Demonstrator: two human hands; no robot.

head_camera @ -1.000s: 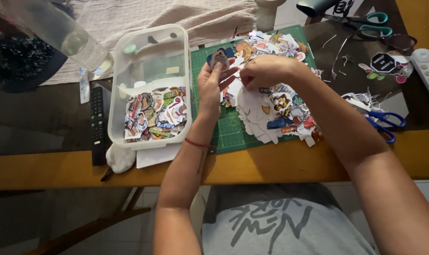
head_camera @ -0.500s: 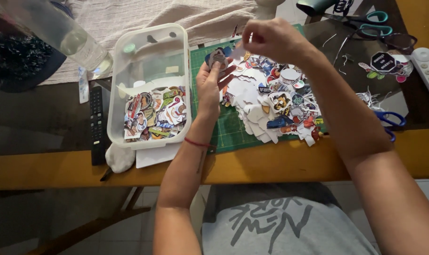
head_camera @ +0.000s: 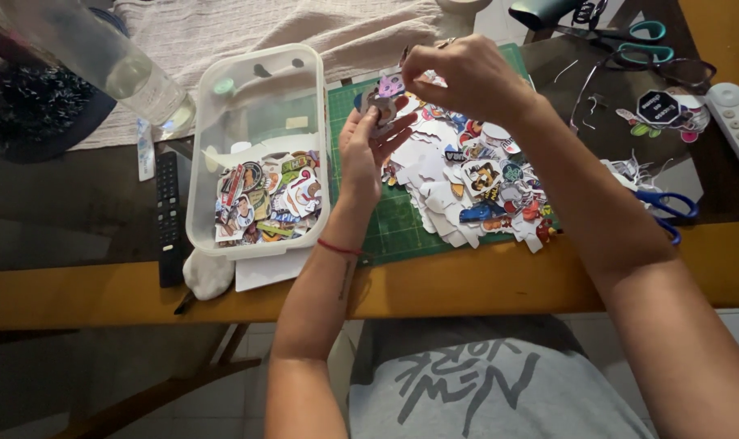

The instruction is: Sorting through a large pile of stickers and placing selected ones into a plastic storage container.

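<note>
My left hand [head_camera: 368,150] hovers over the left part of a green cutting mat [head_camera: 385,228], holding a small stack of cut-out stickers [head_camera: 379,104] between thumb and fingers. My right hand [head_camera: 459,75] is above the mat's far edge, fingers pinched on a small purple sticker [head_camera: 390,84] right at the top of that stack. A loose heap of colourful cut-out stickers [head_camera: 475,183] covers the mat under and right of both hands. A clear plastic tub [head_camera: 260,77] to the left holds more stickers [head_camera: 264,199] at its near end.
A black remote [head_camera: 169,215] lies left of the tub, and a clear bottle [head_camera: 101,61] stands at the far left. Blue scissors [head_camera: 666,207], teal scissors [head_camera: 629,41], a white remote [head_camera: 735,118] and paper scraps lie to the right. A beige cloth [head_camera: 304,28] lies behind.
My right hand rose from the sticker heap toward the mat's far edge, then came left to the stack in my left hand, carrying a purple sticker. My left hand has barely moved.
</note>
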